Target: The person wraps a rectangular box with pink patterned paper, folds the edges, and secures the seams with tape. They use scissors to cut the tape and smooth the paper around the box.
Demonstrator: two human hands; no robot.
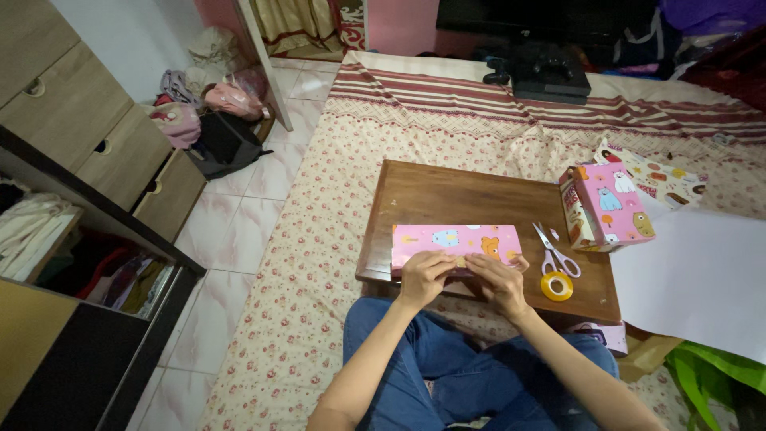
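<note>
Sitting cross-legged in blue denim at the near edge of a low wooden table (447,195), smooth, brown and rectangular. Pressing left hand (424,275) and right hand (499,279) side by side, fingers curled and thumbs down, onto the near long face of a flat rectangular box (455,243) wrapped in glossy pink animal-print paper; both hands touching and pinching at the wrap's seam, neither fully closed around the box. Lying along the table's near edge, that box, leaving bare wood behind it. Resting just right of the right hand, pink-handled scissors (554,255), blades apart, and a yellow ring of tape (557,286) near the front right corner. Standing tilted on the far right corner, a second wrapped box (608,206). Spreading beyond, a floral bedsheet (319,239), soft and creased, with a white paper sheet (694,271) overhanging at right.
</note>
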